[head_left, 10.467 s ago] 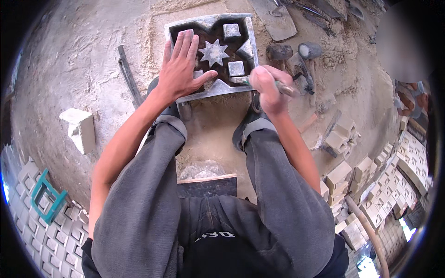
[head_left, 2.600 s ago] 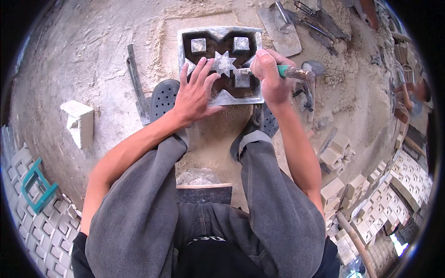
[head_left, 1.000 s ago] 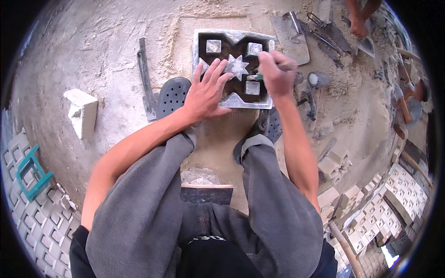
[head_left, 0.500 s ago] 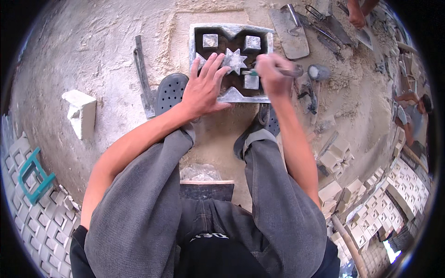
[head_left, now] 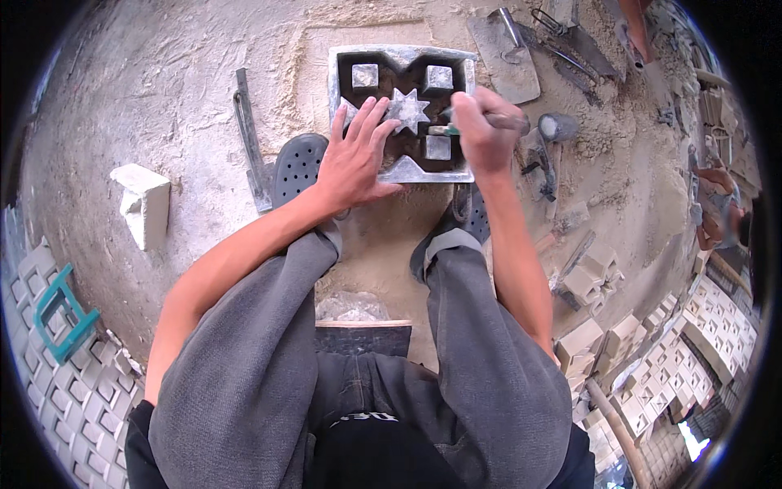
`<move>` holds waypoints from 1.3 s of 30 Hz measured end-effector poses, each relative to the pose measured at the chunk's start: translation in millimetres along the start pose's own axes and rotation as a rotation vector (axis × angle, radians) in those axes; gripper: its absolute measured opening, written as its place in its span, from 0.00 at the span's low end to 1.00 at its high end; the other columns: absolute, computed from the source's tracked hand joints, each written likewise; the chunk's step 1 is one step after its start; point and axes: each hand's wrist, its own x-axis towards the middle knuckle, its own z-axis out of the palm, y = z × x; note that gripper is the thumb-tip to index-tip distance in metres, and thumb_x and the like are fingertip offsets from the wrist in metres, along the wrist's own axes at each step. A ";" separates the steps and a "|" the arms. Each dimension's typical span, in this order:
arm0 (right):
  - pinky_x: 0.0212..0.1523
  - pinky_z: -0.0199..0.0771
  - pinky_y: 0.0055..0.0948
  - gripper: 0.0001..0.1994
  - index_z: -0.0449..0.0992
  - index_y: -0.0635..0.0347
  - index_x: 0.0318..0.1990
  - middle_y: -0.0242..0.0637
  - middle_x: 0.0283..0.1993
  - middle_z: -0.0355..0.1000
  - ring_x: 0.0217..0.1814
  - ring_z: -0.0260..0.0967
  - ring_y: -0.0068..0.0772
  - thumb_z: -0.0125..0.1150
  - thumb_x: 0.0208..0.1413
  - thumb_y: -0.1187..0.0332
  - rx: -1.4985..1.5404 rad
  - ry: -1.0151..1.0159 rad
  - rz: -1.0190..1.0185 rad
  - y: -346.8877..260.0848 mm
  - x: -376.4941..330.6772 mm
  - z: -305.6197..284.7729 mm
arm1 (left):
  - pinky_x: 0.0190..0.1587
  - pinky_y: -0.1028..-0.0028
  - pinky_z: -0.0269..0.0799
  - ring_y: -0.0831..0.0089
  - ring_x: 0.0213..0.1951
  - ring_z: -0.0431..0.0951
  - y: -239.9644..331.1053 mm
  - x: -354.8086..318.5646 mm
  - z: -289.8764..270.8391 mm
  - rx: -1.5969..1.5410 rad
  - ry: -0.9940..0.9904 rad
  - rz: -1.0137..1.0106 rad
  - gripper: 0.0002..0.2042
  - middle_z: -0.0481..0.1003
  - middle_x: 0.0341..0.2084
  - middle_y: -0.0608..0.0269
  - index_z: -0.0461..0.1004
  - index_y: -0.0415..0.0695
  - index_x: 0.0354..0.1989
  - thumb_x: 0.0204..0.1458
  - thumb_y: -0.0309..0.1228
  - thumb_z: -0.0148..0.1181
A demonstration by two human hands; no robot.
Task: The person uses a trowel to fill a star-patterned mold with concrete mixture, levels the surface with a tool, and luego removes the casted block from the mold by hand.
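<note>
A grey metal block mould point(head_left: 482, 55) lies on the dusty ground ahead of me. Inside its frame stand square posts, one of them a front-right post point(head_left: 438, 147), and an eight-pointed star core point(head_left: 408, 111). My left hand point(head_left: 352, 163) rests flat with fingers spread over the mould's left side, fingertips close to the star. Closed in a fist, my right hand point(head_left: 487, 134) grips a slim brush-like tool point(head_left: 441, 129) with a green part. Its pale tip reaches into the mould between the star and that post; motion blurs the handle end.
A flat metal blade point(head_left: 513, 73) and a mallet point(head_left: 558, 128) lie to the right. A long metal bar point(head_left: 248, 138) and a pale broken block point(head_left: 148, 204) are leftward. Patterned blocks point(head_left: 664, 371) stand at lower right. Another person's arm point(head_left: 637, 28) shows at upper right.
The view has shifted slightly, moving the mould a little left in the picture. My right hand keeps the tool low in the mould. At upper right the other person's hand has moved.
</note>
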 end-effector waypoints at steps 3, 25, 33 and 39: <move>0.20 0.51 0.24 0.17 0.60 0.62 0.15 0.22 0.15 0.55 0.20 0.50 0.12 0.57 0.52 0.77 0.153 0.003 -0.023 8.5 -8.5 -13.2 | 0.71 0.45 0.37 0.53 0.72 0.49 0.2 -0.7 -0.2 0.011 -0.006 0.002 0.51 0.53 0.69 0.49 0.57 0.45 0.64 0.31 0.58 0.73; 0.18 0.52 0.28 0.15 0.59 0.63 0.15 0.26 0.13 0.55 0.18 0.52 0.14 0.56 0.49 0.76 -0.104 0.014 -0.119 45.6 -19.7 -12.2 | 0.70 0.44 0.39 0.56 0.71 0.53 8.2 7.7 0.7 0.016 -0.045 0.018 0.54 0.51 0.70 0.49 0.54 0.43 0.66 0.31 0.58 0.73; 0.18 0.52 0.26 0.14 0.61 0.63 0.15 0.28 0.13 0.55 0.18 0.51 0.13 0.56 0.49 0.76 -0.089 0.077 -0.297 19.4 -13.4 -4.3 | 0.71 0.45 0.36 0.57 0.71 0.52 3.3 4.3 -1.4 0.008 -0.053 -0.002 0.54 0.50 0.71 0.50 0.54 0.44 0.67 0.31 0.57 0.73; 0.18 0.52 0.27 0.13 0.64 0.64 0.15 0.28 0.13 0.57 0.18 0.54 0.14 0.57 0.50 0.75 -0.077 -0.111 -0.038 16.8 1.0 6.2 | 0.70 0.44 0.38 0.56 0.71 0.52 0.7 2.9 -0.9 0.026 -0.051 -0.003 0.54 0.50 0.70 0.49 0.53 0.44 0.67 0.31 0.57 0.73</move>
